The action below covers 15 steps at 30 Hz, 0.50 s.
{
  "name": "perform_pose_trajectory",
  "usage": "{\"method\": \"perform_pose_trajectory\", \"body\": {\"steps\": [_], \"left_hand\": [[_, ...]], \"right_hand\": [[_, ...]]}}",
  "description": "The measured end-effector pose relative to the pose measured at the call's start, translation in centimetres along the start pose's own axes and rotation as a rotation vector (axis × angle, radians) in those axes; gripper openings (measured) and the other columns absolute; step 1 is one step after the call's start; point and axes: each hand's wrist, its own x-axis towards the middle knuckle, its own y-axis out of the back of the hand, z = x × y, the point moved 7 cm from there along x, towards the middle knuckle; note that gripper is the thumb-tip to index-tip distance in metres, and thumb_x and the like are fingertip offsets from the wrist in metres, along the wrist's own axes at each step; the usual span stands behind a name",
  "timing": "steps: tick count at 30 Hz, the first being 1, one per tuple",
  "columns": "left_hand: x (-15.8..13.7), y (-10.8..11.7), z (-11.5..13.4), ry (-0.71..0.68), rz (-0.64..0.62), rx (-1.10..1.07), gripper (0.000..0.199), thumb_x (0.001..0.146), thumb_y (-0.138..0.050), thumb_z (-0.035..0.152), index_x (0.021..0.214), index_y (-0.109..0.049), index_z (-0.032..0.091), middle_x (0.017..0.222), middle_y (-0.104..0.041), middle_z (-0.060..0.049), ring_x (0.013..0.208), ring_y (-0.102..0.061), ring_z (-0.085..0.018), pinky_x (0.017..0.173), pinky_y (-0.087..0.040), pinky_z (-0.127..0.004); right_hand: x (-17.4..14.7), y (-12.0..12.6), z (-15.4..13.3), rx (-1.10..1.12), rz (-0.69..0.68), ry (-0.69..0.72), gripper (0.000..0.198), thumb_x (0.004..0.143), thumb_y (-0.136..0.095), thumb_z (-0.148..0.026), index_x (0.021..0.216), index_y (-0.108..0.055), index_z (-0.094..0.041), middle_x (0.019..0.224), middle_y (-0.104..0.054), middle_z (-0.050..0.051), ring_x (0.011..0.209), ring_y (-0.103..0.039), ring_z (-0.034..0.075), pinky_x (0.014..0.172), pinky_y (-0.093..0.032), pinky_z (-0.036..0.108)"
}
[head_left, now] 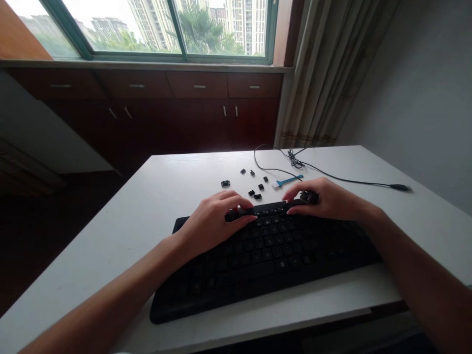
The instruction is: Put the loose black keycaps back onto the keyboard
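A black keyboard (265, 255) lies at a slant on the white table in the head view, its front left corner close to the table edge. My left hand (214, 216) is closed on the keyboard's far edge, thumb over the top row and fingers behind. Farther right, my right hand (320, 199) grips the same edge in a similar way. Dark shapes show inside the curl of its fingers, too shadowed to name. Just beyond the keyboard lie several small black keycaps (261, 187), one wider keycap (225, 183), and a small blue brush (289, 181) with pale bristles.
A black cable (346, 179) runs across the white table (121, 221), with a bundled loop (295, 158) and a plug (400, 187) at the right. Behind stand dark red cabinets (195, 118) under a window (214, 29); a curtain (317, 73) hangs at the right.
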Motion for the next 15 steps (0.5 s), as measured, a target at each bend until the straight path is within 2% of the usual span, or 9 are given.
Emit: {"method": "perform_pose_trajectory", "body": {"steps": [5, 10, 15], "left_hand": [[-0.1, -0.3, 0.1, -0.030, 0.017, 0.017, 0.021, 0.091, -0.065, 0.042, 0.102, -0.070, 0.025, 0.096, -0.068, -0.001, 0.083, -0.062, -0.014, 0.076, -0.051, -0.028], [-0.3, -0.2, 0.3, -0.057, 0.030, 0.028, 0.019, 0.092, -0.064, 0.039, 0.104, -0.070, 0.025, 0.097, -0.068, -0.001, 0.084, -0.062, -0.014, 0.076, -0.051, -0.028], [-0.3, -0.2, 0.5, -0.062, 0.033, 0.025, 0.019, 0.093, -0.064, 0.038, 0.104, -0.071, 0.024, 0.097, -0.068, -0.001, 0.084, -0.063, -0.014, 0.077, -0.051, -0.029]], "right_hand": [[-0.2, -0.9, -0.8, -0.041, 0.056, 0.130, 0.019, 0.085, -0.073, -0.034, 0.099, -0.074, -0.022, 0.098, -0.077, 0.002, 0.091, -0.071, 0.018, 0.085, -0.056, 0.031], [-2.0, -1.0, -0.7, -0.162, 0.117, 0.162, 0.019, 0.090, -0.068, -0.030, 0.106, -0.076, -0.025, 0.108, -0.076, 0.001, 0.094, -0.072, 0.018, 0.087, -0.056, 0.029], [-2.7, -1.5, -1.3, -0.231, 0.133, 0.191, 0.019, 0.090, -0.068, -0.028, 0.108, -0.075, -0.026, 0.105, -0.077, 0.000, 0.089, -0.072, 0.016, 0.082, -0.057, 0.028]]}}
